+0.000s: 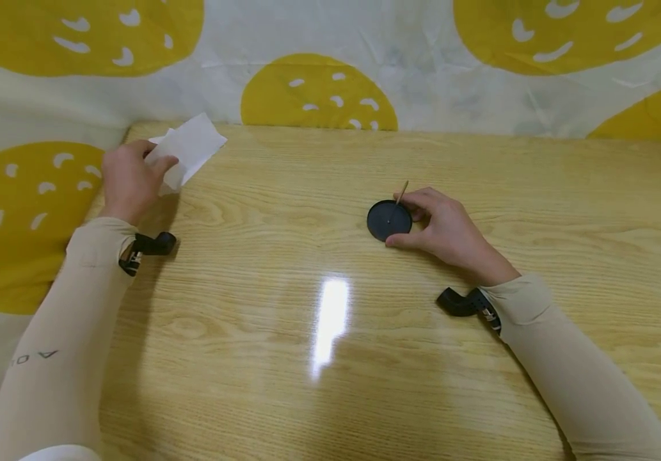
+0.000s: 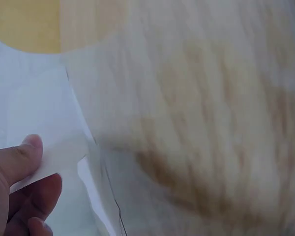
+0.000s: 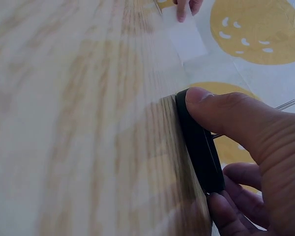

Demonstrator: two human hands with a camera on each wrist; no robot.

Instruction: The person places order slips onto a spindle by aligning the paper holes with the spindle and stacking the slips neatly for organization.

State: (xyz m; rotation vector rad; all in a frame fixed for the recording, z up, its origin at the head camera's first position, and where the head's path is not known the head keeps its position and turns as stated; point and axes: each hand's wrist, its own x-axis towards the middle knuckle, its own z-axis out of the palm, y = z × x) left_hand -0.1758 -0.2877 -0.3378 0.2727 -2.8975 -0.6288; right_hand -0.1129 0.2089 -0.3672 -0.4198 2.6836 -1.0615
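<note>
Hands well apart, each occupied. Left hand (image 1: pixel 130 182), by the table's far left corner, pinches white paper (image 1: pixel 194 146) between thumb and fingers; layers fanned and uneven, number of sheets unclear. Right hand (image 1: pixel 451 229) grips a round black dish (image 1: pixel 379 224) by its rim, right of the middle of the table (image 1: pixel 249 256). A thin stick (image 1: pixel 403 190) stands up from the dish, leaning slightly; how it is fixed cannot be told. Nor can it be told whether the dish bears on the wood.

Risks, as judged: the paper is held at one end only, so a loose pinch could let one layer slide out, a tight one could crease it. The stick rises close by the right fingers; a sideways knock might bend or unseat it. Uneven rim pressure could tip the dish.
</note>
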